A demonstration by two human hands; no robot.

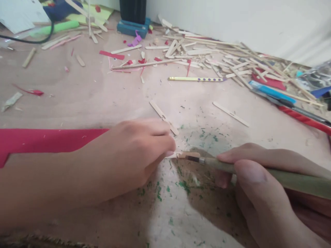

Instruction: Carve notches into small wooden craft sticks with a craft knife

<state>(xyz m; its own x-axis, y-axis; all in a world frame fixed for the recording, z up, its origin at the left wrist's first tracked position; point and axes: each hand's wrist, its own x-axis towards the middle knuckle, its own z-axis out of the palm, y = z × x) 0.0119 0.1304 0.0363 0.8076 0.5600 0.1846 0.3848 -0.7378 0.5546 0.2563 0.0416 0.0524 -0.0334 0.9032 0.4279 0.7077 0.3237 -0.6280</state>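
My left hand [139,148] is closed, its fingertips pressing a short wooden craft stick [190,155] flat against the table. The stick's right end sticks out past the fingers and has a cut-looking mark near them. In my right hand [263,186] is a craft knife [222,165] with a greenish-brown handle. Its dark, short blade lies over the stick's exposed end; whether it touches cannot be told. Just beyond my left fingers lies another craft stick [157,110] with a small notch. Farther right rests a third notched stick [230,113].
Green flecks [184,186] are scattered around my hands. Red paper [51,139] lies under my left forearm. A pencil [196,79] lies farther back, before a heap of wooden sticks [201,51] along the wall. Pens [274,92] lie at right; a blue-based object [133,27] stands behind.
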